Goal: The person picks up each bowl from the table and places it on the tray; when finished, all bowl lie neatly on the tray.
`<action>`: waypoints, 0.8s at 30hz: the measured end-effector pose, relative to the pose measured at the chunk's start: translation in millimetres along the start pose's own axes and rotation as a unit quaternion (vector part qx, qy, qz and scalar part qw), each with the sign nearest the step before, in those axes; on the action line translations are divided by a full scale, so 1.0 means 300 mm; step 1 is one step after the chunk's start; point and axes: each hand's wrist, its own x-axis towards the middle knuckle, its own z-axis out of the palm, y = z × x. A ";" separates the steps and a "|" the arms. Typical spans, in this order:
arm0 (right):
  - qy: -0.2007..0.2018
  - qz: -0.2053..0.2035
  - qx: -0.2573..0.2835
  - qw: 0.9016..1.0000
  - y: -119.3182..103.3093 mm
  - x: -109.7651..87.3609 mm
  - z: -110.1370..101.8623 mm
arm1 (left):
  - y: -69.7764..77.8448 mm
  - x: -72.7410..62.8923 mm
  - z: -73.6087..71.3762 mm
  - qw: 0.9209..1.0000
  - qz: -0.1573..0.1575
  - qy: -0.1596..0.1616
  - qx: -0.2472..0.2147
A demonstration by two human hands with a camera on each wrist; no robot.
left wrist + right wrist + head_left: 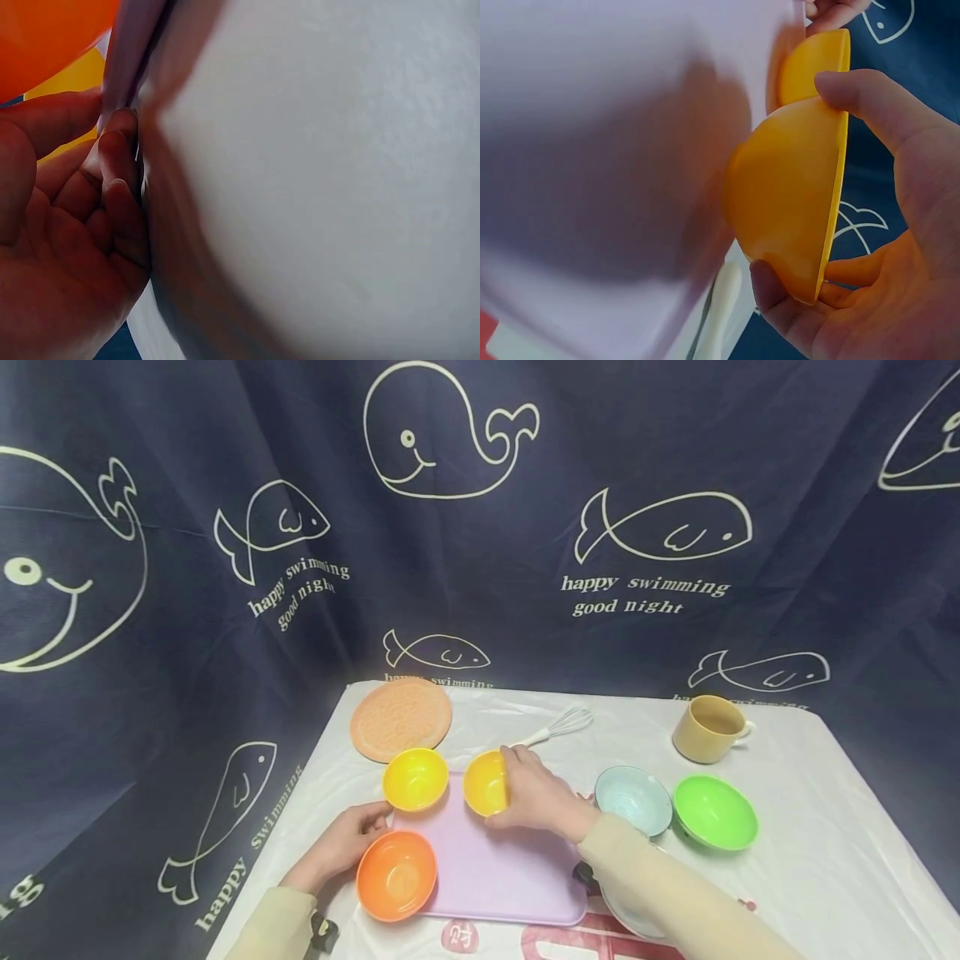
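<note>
In the head view my right hand [536, 793] grips an orange-yellow bowl [483, 783] by its rim, over the far edge of a purple cutting board [510, 872]. The right wrist view shows the thumb on one side of that bowl [787, 195] and fingers on the opposite side. At the board's left edge, my left hand [348, 839] pinches the board [124, 56] between thumb and curled fingers. A yellow bowl [416, 779] sits at the board's far left corner. Nearer, an orange bowl [396, 875] overlaps the left edge.
Behind the board lie a round orange mat [401, 718] and a white whisk [566, 725]. To the right stand a light blue bowl [633, 800], a green bowl [716, 812] and a tan mug [705, 739]. My right forearm partly covers a white dish [626, 917]. A dark curtain [525, 610] hangs behind.
</note>
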 end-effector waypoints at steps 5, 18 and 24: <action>-0.006 -0.006 0.001 1.000 0.001 0.024 0.034 | -0.006 0.001 0.000 1.000 0.008 -0.004 -0.002; 0.007 0.005 0.022 1.000 -0.008 0.058 0.078 | -0.002 -0.002 0.001 1.000 0.003 -0.004 0.004; 0.000 0.002 0.021 1.000 -0.008 0.069 0.078 | -0.001 -0.003 -0.001 1.000 0.004 -0.007 0.003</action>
